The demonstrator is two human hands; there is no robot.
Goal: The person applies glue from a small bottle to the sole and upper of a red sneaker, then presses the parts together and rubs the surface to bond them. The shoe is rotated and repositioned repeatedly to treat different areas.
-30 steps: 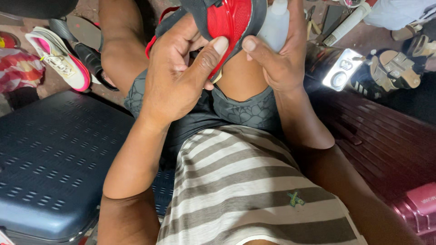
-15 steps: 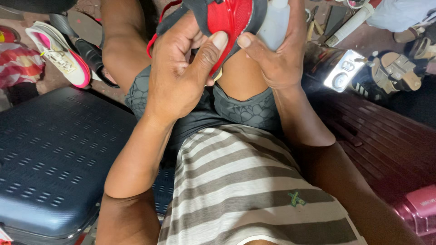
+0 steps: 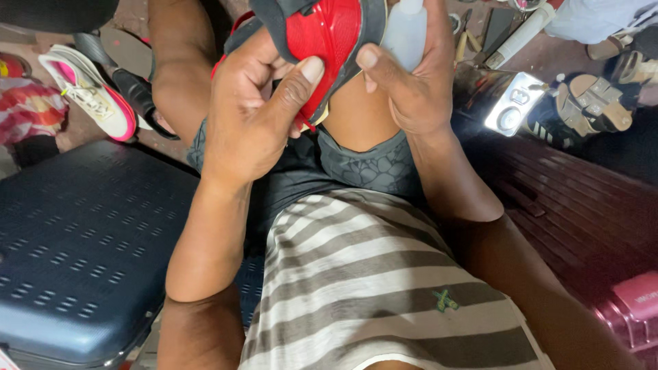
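Note:
A red and black shoe (image 3: 322, 48) rests over my knees at the top of the head view, its red part facing me. My left hand (image 3: 250, 113) grips it from the left, thumb pressed on the red surface. On the other side, my right hand (image 3: 408, 79) holds the shoe's right edge with the thumb on its dark rim. The same hand also clasps a small white plastic bottle (image 3: 406, 31) against the shoe. My striped shirt and dark shorts fill the lower middle.
A dark blue hard suitcase (image 3: 82, 253) lies at my left. A white and pink sneaker (image 3: 89, 92) sits on the ground behind it. At right are a dark red slatted surface (image 3: 576, 212), a shiny metal box (image 3: 510, 103), sandals (image 3: 593, 103) and a pink case (image 3: 634, 308).
The shoe and both hands have shifted slightly in the view; my thumbs have moved closer together on the shoe. The grip is otherwise the same.

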